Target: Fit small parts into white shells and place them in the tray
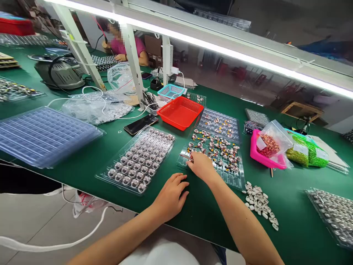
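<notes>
My right hand (202,166) is closed around what look like metal tweezers (185,156), whose thin tip points left. It is over the left edge of a clear plastic tray (231,180) that carries many small wired parts (217,147) with yellow and red bits. My left hand (171,195) lies on the green table with its fingers a little apart, holding nothing. Left of it sits another clear tray filled with rows of shiny round domed parts (138,158). Beside my right forearm is a loose pile of small white pieces (257,200).
A red basket (180,112) stands behind the trays, near a phone (141,124). Stacked clear trays (46,134) lie at left. On the right are a pink basket (255,149), bags of green parts (309,151) and another filled tray (333,213). A person (138,46) sits across the table.
</notes>
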`<state>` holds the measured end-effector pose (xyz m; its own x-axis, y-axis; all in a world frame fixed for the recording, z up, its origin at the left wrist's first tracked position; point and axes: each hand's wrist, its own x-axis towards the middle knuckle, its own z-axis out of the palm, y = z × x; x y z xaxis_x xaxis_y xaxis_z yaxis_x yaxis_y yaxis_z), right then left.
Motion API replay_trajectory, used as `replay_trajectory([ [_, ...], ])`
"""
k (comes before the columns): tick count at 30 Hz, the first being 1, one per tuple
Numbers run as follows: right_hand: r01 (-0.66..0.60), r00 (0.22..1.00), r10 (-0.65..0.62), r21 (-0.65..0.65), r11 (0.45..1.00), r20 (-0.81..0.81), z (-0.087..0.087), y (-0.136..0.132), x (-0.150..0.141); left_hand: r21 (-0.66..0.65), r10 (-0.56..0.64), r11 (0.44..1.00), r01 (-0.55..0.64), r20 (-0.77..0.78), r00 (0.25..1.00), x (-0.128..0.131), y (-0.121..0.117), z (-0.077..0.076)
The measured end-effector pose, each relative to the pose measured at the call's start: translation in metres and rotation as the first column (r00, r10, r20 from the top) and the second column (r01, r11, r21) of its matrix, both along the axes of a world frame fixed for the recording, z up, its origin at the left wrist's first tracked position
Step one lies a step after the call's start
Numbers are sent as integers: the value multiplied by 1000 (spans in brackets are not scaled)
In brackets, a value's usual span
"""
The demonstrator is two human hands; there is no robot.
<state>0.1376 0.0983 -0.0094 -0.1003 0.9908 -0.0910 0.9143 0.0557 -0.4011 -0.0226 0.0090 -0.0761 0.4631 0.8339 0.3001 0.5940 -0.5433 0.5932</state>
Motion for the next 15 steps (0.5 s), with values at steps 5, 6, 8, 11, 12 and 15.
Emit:
replay_trajectory([
  [5, 30, 991, -33, -26, 999, -133, 4, -2, 5, -66, -1, 998, 10, 142, 990, -3, 1, 4],
  [6, 35, 982, -39, -27, 999, -187, 7, -9, 9, -97, 11, 995, 9, 199, 980, -4, 2, 6],
  [8, 41, 952, -52, -42, 998, -302, 12, -32, 17, -213, 60, 977, 10, 319, 946, -7, 1, 12],
  [11, 67, 874, -104, -94, 993, -475, 8, -80, 28, -525, 179, 841, 130, 498, 849, -7, -4, 25],
  [12, 117, 733, -180, -139, 983, -656, 4, -97, 30, -614, 219, 756, 227, 564, 796, -5, -6, 29],
  [15, 331, 435, -288, -146, 932, -853, -17, -147, 31, -711, 347, 472, 522, 694, 631, 6, -14, 40],
])
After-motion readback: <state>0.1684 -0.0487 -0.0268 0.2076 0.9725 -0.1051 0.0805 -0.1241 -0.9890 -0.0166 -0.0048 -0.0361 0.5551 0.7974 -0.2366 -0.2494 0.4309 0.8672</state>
